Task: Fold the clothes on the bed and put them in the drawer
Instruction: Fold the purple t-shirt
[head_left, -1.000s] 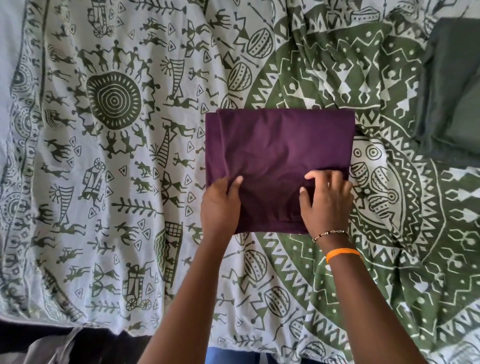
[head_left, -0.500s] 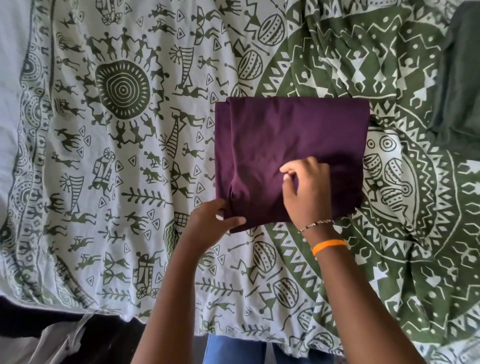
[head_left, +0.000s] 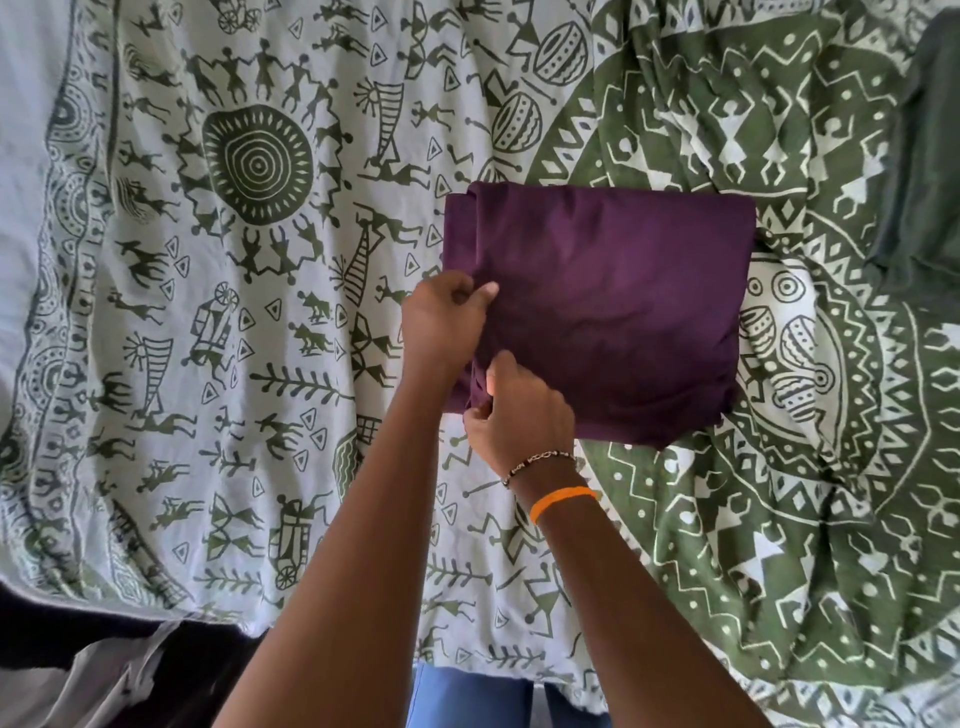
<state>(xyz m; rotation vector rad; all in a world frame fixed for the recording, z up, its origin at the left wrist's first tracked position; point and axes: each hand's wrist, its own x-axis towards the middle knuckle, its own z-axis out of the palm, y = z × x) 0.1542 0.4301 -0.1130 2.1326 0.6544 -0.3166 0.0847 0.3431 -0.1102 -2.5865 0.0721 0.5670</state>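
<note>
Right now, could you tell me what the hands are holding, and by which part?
Both hands grip the folded dark purple cloth at its left edge: left hand mid-edge, right hand at the near-left corner.

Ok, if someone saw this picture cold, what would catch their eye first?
The folded purple garment at the middle of the green and white patterned bedspread. Then the two hands at its left edge, left hand and right hand both pinching the cloth. A dark grey garment lies at far right.

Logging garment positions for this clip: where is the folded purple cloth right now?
In the head view, the folded purple cloth lies on the green-and-white printed bedspread, right of centre; both hands grip its left edge, and a dark grey garment sits far right.
</note>
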